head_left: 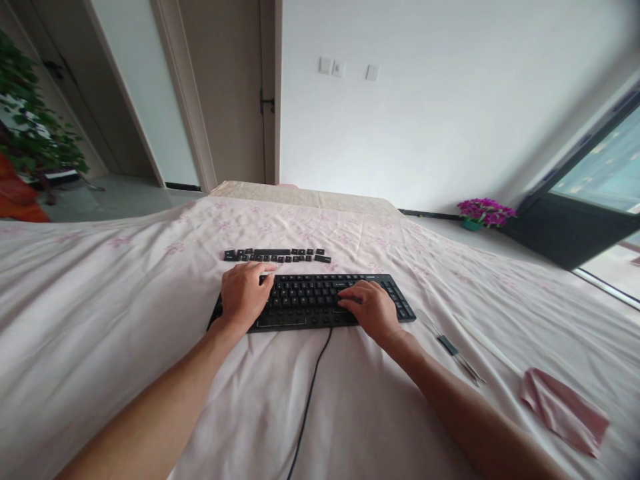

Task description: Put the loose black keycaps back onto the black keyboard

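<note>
A black keyboard lies on the bed, its cable running toward me. Bare switches and an outlined gap show along its near row, where keycaps are off. My left hand grips its left part, fingers over the far edge and thumb on the near side. Over the right part of the keys, my right hand has thumb and forefinger closed in a pinch at a keycap, mostly hidden by the fingers. Beyond the keyboard, loose black keycaps lie in two rows, a long spacebar among them.
To the right lie a wire keycap puller, a thin pale stick and a folded pink cloth. The bedsheet is wrinkled. Purple flowers stand past the bed, and a leafy plant at left.
</note>
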A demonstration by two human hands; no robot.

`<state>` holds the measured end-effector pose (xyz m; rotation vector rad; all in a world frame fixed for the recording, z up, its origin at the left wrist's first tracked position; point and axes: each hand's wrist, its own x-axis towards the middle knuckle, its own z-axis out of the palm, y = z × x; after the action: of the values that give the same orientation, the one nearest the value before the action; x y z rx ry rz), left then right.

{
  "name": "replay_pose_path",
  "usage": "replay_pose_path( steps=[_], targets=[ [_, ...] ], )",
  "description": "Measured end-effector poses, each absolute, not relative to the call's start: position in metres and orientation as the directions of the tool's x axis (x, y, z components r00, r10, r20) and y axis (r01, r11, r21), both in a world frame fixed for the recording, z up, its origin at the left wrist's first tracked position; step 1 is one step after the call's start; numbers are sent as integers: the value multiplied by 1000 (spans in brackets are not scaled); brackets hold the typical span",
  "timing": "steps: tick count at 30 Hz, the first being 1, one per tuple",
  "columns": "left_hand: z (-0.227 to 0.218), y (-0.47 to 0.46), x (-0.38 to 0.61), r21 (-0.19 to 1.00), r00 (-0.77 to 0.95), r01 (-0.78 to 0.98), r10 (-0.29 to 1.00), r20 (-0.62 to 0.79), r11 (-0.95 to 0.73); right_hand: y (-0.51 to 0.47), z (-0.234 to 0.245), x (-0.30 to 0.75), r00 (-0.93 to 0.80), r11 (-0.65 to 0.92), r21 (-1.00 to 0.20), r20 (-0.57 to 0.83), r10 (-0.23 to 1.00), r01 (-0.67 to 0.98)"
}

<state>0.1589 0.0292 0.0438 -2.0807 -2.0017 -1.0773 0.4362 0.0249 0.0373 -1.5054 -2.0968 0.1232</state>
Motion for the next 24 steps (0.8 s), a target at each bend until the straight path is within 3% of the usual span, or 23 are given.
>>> replay_pose_path(
  steps=[15,24],
  targets=[
    [40,28,160,392,-75,909,872,484,-139,29,46,436,-382,490,-253,375,845,834],
    [38,29,160,382,-74,914,870,487,-136,10,56,425,-499,517,38,328,802,855]
  ],
)
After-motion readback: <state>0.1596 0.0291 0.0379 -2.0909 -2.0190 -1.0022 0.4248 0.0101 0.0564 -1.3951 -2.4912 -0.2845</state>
